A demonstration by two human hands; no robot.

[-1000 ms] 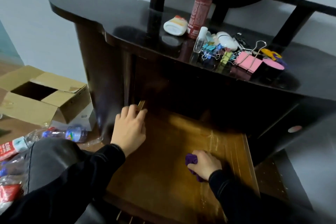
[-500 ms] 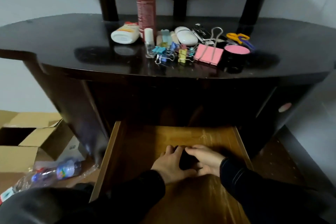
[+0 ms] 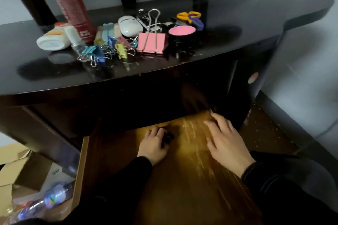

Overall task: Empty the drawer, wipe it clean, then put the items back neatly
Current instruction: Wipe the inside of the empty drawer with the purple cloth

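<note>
The dark dressing table (image 3: 247, 23) fills the upper view. Its wooden drawer (image 3: 182, 192) stands pulled out below it, holding only my hands and the cloth. The floor shows pale scratch streaks on the right.

My left hand (image 3: 153, 145) is in the middle of the drawer, fingers curled round a small dark cloth (image 3: 167, 137), which bulges out at its right side and rests on the drawer floor. My right hand (image 3: 225, 144) lies just right of the cloth, apart from it, palm down, fingers straight and spread, holding nothing. Whether it touches the wood I cannot tell.

The removed items sit clustered on the table top: a tall red bottle (image 3: 71, 5), a white bottle (image 3: 53, 41) on its side, a large pink binder clip (image 3: 151, 43), a pink-lidded black jar (image 3: 182, 35), yellow-handled scissors (image 3: 189, 16) and small coloured binder clips (image 3: 108, 51).
</note>
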